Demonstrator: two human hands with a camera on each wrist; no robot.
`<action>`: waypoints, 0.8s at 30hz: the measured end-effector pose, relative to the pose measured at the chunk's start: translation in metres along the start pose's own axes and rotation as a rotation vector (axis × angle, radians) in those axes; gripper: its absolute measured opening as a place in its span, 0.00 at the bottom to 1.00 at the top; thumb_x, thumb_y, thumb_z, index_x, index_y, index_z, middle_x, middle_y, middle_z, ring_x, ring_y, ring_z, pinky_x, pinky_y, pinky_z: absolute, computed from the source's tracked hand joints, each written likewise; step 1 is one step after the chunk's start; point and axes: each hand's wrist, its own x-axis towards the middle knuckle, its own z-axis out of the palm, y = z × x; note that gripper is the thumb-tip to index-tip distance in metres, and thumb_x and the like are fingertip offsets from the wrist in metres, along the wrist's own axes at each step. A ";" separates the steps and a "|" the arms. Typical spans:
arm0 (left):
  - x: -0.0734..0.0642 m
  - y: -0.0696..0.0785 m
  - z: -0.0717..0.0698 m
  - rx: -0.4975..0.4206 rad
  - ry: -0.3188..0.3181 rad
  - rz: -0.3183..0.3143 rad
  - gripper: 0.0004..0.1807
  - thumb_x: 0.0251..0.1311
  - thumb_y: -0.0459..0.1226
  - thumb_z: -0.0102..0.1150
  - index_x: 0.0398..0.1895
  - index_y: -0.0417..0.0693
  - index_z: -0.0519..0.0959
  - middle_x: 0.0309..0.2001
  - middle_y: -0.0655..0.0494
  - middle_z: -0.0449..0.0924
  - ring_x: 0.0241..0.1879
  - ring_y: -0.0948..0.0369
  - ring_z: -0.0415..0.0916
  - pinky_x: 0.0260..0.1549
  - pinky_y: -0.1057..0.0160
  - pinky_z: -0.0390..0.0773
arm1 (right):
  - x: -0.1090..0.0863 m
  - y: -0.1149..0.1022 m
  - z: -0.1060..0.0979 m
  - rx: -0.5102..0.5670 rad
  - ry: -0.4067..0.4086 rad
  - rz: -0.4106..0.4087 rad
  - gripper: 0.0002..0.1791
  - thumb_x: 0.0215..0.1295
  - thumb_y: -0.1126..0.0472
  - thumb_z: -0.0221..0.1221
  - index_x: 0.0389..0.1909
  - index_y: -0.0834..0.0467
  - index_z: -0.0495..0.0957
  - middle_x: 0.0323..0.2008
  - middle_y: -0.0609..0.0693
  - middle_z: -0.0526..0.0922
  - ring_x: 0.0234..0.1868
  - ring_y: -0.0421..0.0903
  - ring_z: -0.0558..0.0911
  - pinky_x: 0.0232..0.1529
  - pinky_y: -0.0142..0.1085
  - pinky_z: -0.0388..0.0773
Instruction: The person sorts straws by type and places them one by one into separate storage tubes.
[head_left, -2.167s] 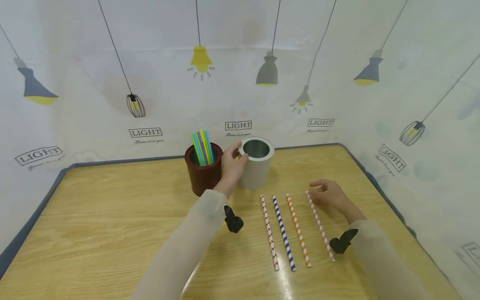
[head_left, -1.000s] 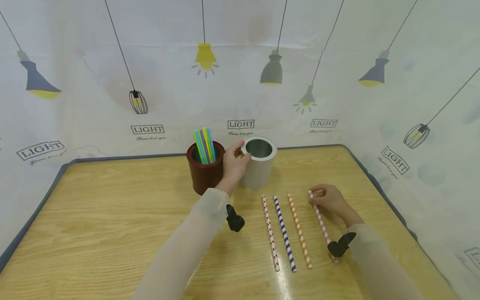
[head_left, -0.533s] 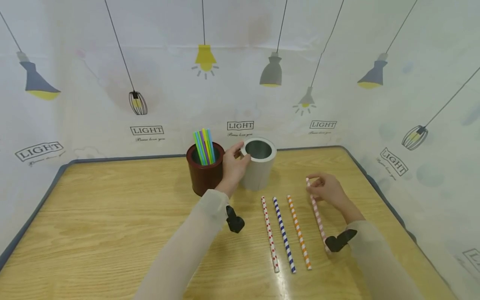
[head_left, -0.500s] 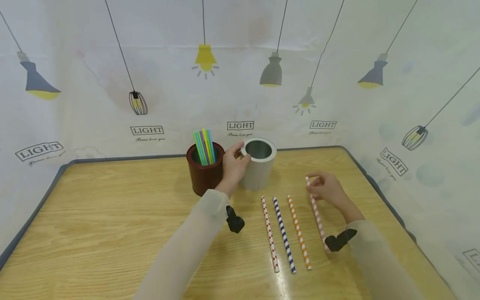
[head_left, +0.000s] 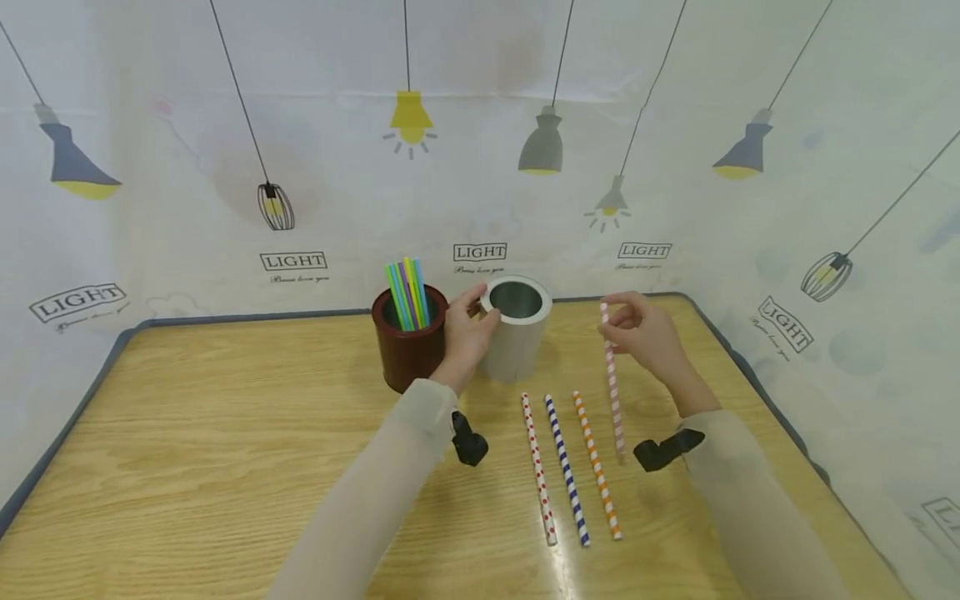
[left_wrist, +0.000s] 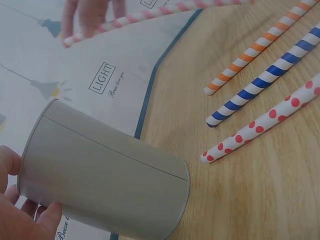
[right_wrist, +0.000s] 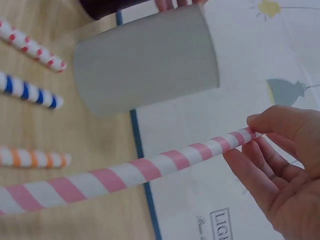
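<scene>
My right hand [head_left: 645, 337] pinches a pink-and-white striped paper straw [right_wrist: 150, 169] near its upper end. The straw hangs steeply above the table, its lower end toward me. My left hand [head_left: 468, 333] grips the left side of a pale grey cylindrical canister [left_wrist: 105, 170] close to its rim, fingers curled against the wall. The canister stands upright, and its dark inside shows no straws in the head view. On the table in front of it lie three paper straws side by side: a red-dotted straw [head_left: 538, 467], a blue-striped straw [head_left: 566, 467] and an orange-striped straw [head_left: 597, 467].
Just left of the canister stands a dark red canister [head_left: 408, 358] holding several bright plastic straws [head_left: 407, 293]. The wooden table [head_left: 225, 433] meets a lamp-printed wall covering [head_left: 337, 167] at its back and right edges.
My right hand has taken hold of the pink-striped straw, lifted it off the table and moved it up and left toward the grey canister. My left hand has stayed on the canister.
</scene>
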 end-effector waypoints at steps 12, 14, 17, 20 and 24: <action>0.002 -0.004 0.000 0.014 0.004 0.004 0.25 0.56 0.29 0.55 0.60 0.41 0.70 0.58 0.46 0.69 0.57 0.51 0.66 0.52 0.58 0.70 | 0.036 -0.071 0.017 -0.004 0.097 -0.193 0.20 0.57 0.70 0.59 0.52 0.68 0.71 0.32 0.62 0.75 0.33 0.49 0.76 0.27 0.34 0.80; 0.002 -0.005 0.000 0.010 -0.003 0.006 0.26 0.56 0.29 0.55 0.60 0.40 0.70 0.59 0.45 0.68 0.57 0.50 0.66 0.52 0.58 0.70 | 0.048 -0.074 0.019 -0.001 0.111 -0.232 0.20 0.56 0.70 0.60 0.52 0.66 0.72 0.31 0.60 0.75 0.32 0.47 0.77 0.26 0.31 0.79; 0.001 -0.005 0.000 0.005 -0.009 0.001 0.26 0.56 0.29 0.55 0.60 0.41 0.69 0.59 0.46 0.68 0.58 0.50 0.66 0.52 0.58 0.70 | 0.062 -0.082 0.022 -0.015 0.140 -0.295 0.20 0.56 0.68 0.62 0.51 0.63 0.73 0.31 0.57 0.76 0.31 0.44 0.77 0.26 0.29 0.79; 0.001 -0.003 0.000 0.003 -0.001 -0.002 0.26 0.55 0.29 0.56 0.60 0.41 0.70 0.59 0.46 0.68 0.57 0.51 0.66 0.52 0.58 0.70 | 0.069 -0.095 0.024 -0.051 0.162 -0.353 0.20 0.57 0.67 0.61 0.51 0.62 0.73 0.30 0.55 0.76 0.31 0.43 0.76 0.27 0.29 0.79; 0.001 -0.002 0.001 0.010 0.010 0.001 0.25 0.55 0.28 0.56 0.60 0.41 0.71 0.58 0.45 0.68 0.57 0.51 0.66 0.52 0.58 0.70 | 0.075 -0.113 0.027 -0.078 0.179 -0.416 0.19 0.58 0.66 0.61 0.51 0.62 0.73 0.31 0.54 0.75 0.32 0.43 0.76 0.29 0.29 0.79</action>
